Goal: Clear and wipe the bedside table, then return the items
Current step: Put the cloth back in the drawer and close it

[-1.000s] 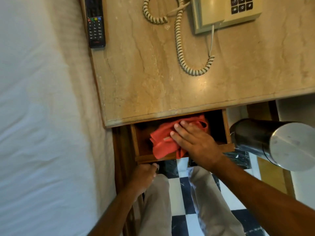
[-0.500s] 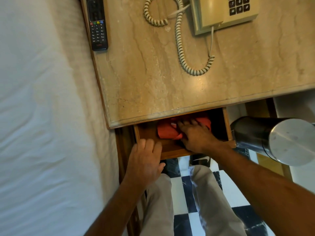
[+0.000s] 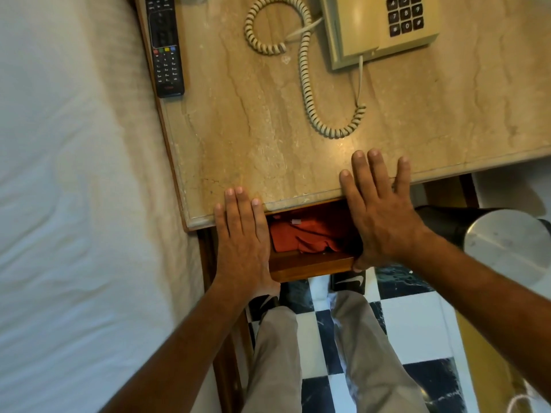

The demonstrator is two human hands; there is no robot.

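Both hands lay flat with fingers apart, the left hand (image 3: 243,242) and right hand (image 3: 380,216) flanking the drawer (image 3: 313,265) holding a red cloth (image 3: 301,236) under the table's (image 3: 268,129) front edge.

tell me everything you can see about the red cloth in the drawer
The red cloth is a soft, orange-red fabric, loosely folded and crumpled, with a small pale tag near its upper edge. It lies inside the partly open wooden drawer under the marble tabletop, whose edge shades its far part. The left hand and right hand flank it, palms down over the drawer sides; neither hand is gripping the cloth.
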